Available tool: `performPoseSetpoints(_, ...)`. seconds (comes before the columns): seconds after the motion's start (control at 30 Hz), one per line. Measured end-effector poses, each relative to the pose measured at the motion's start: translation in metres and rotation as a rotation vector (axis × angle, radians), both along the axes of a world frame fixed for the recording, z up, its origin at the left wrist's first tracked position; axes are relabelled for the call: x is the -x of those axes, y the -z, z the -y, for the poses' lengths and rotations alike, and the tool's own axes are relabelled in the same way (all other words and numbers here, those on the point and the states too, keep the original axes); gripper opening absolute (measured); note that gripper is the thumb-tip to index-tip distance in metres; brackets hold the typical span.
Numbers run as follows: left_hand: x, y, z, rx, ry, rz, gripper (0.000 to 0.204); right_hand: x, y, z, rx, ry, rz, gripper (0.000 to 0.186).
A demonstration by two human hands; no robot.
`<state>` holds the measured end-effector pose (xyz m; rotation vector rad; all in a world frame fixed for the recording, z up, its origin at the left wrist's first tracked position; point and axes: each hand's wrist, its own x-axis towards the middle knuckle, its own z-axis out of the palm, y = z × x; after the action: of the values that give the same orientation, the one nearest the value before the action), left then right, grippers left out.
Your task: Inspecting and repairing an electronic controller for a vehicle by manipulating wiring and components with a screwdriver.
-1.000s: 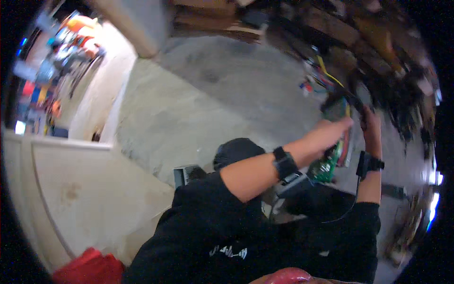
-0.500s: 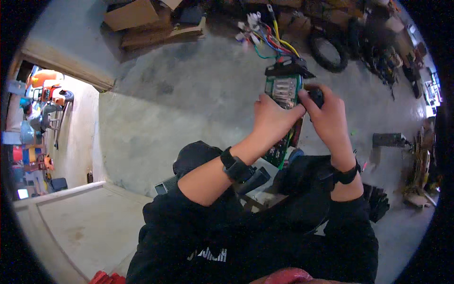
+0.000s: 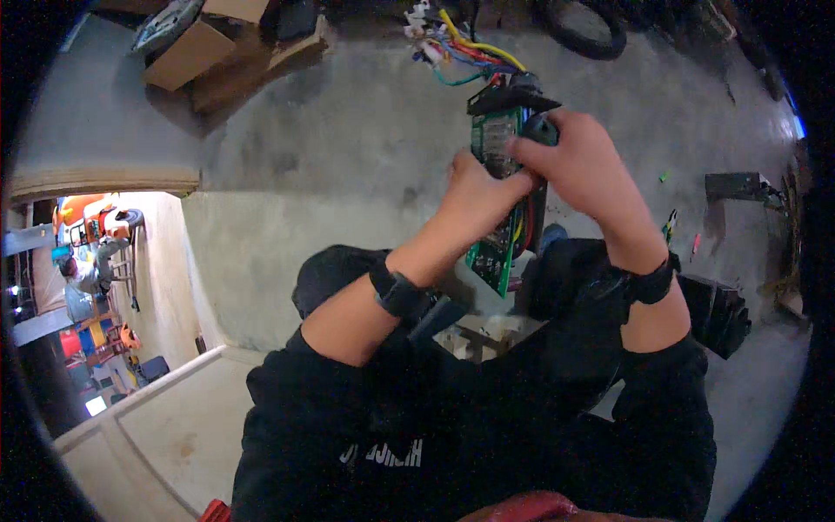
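Observation:
A long green circuit board (image 3: 493, 268) with rows of pale metal parts is held upright over my lap. My left hand (image 3: 481, 184) is closed round its left edge and middle, thumb across the face. At its far end sits a black end plate (image 3: 509, 100), from which a bundle of coloured wires (image 3: 474, 54) with white connectors spreads out. My right hand (image 3: 578, 157) is closed at the board's right edge, fingers round a dark rounded object (image 3: 541, 129); whether this is a tool handle or part of the unit cannot be made out.
Pliers (image 3: 670, 224) and a finned metal case (image 3: 735, 185) lie on the concrete floor to the right. A black box-shaped thing (image 3: 715, 313) is near my right elbow. Cardboard boxes (image 3: 190, 56) stand far left, a tyre (image 3: 581, 26) far right. A doorway on the left shows another person (image 3: 87, 271).
The view has shifted, so the hands and board appear further left and higher. My right hand has turned over the board's edge and hides more of the dark object. Both grips stay closed.

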<state>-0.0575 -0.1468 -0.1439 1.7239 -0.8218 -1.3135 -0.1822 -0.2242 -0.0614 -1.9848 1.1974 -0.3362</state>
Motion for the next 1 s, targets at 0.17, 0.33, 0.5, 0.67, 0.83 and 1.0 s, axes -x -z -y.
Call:
performPoseSetpoints(0.17,0.017,-0.01,-0.002,0.102,0.135,-0.291,0.067,0.016,-0.001,0.002,-0.064,0.017,-0.062,0.04)
performPoseSetpoints(0.33,0.021,-0.011,-0.007,0.029,0.108,-0.326,0.067,0.022,0.002,0.001,-0.014,0.026,-0.044,0.043)
performPoseSetpoints(0.5,0.021,-0.025,-0.011,0.024,0.222,-0.375,0.048,0.025,0.002,-0.001,-0.093,0.068,-0.01,0.045)
performPoseSetpoints(0.67,0.019,-0.026,-0.015,0.07,0.193,-0.482,0.042,0.022,0.001,-0.005,-0.128,0.103,0.071,0.045)
performPoseSetpoints(0.83,0.018,-0.032,-0.015,0.187,0.201,-0.474,0.044,0.022,-0.01,-0.009,-0.17,0.147,0.131,0.034)
performPoseSetpoints(1.0,0.013,-0.03,-0.014,0.129,0.196,-0.447,0.044,0.021,-0.011,-0.007,-0.146,0.146,0.103,0.045)
